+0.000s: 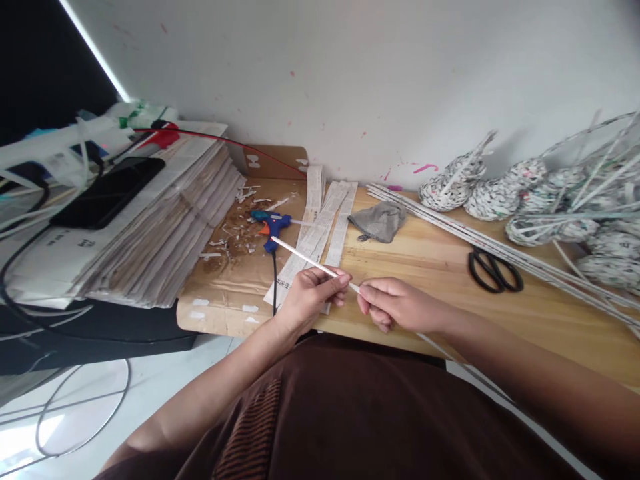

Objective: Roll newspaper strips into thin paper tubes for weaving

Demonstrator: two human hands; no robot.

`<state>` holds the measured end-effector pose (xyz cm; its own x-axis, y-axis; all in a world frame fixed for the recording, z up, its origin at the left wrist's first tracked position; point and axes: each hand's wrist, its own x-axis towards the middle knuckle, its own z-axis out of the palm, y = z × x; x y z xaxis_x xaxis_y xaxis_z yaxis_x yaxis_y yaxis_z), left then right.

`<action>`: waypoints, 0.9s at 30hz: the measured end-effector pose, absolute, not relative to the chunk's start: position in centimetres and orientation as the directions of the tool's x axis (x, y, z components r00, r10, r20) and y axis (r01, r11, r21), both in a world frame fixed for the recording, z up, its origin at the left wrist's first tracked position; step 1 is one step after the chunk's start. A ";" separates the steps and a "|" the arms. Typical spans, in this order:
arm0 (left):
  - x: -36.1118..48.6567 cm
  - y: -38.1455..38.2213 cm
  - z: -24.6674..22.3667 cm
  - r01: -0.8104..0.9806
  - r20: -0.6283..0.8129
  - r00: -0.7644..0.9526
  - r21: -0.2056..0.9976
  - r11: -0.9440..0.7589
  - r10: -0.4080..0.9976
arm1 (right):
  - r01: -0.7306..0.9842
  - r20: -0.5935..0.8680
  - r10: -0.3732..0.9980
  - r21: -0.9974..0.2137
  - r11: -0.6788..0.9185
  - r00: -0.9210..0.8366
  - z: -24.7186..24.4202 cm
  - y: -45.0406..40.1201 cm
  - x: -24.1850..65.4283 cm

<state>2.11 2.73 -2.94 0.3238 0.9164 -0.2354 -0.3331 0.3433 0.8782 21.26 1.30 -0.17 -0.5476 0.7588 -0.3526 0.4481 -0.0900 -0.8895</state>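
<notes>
A thin white paper stick (303, 256) runs through both hands above the table's front edge. My left hand (316, 293) pinches it between thumb and fingers, and its upper end points up and left toward the blue glue gun (275, 228). Close by on the right, my right hand (387, 301) has its thumb and fingers closed on the same stick. A long pale strip (465, 365) comes out below my right hand and trails down to the right. Flat printed paper strips (325, 217) lie behind my hands.
Stacked newspapers (165, 233) with a phone (110, 193) stand left. Paper scraps litter the cardboard (220, 293). A grey cloth (381, 221), black-handled scissors (495, 270), long paper sticks (450, 230) and woven paper pieces (493, 199) are toward the right. A wall rises behind.
</notes>
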 end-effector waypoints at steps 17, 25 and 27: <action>1.9 2.8 -3.0 -0.343 -0.218 0.342 0.877 0.337 0.914 | 0.630 -0.104 0.889 -0.742 0.228 -0.445 0.4 1.3 20.7; 2.0 2.8 -3.1 -0.327 -0.212 0.357 0.884 0.335 0.909 | 0.488 -0.318 0.805 -0.872 -0.040 -0.501 0.5 1.9 21.3; 2.0 2.8 -3.2 -0.321 -0.189 0.364 0.893 0.314 0.912 | 0.466 -0.297 0.823 -0.884 -0.045 -0.484 0.5 1.9 21.3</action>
<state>1.99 2.76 -3.17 0.3644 0.9118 -0.1893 -0.3214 0.3140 0.8934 21.26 1.92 0.47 -0.4844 0.8227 -0.2975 0.4655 -0.0455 -0.8839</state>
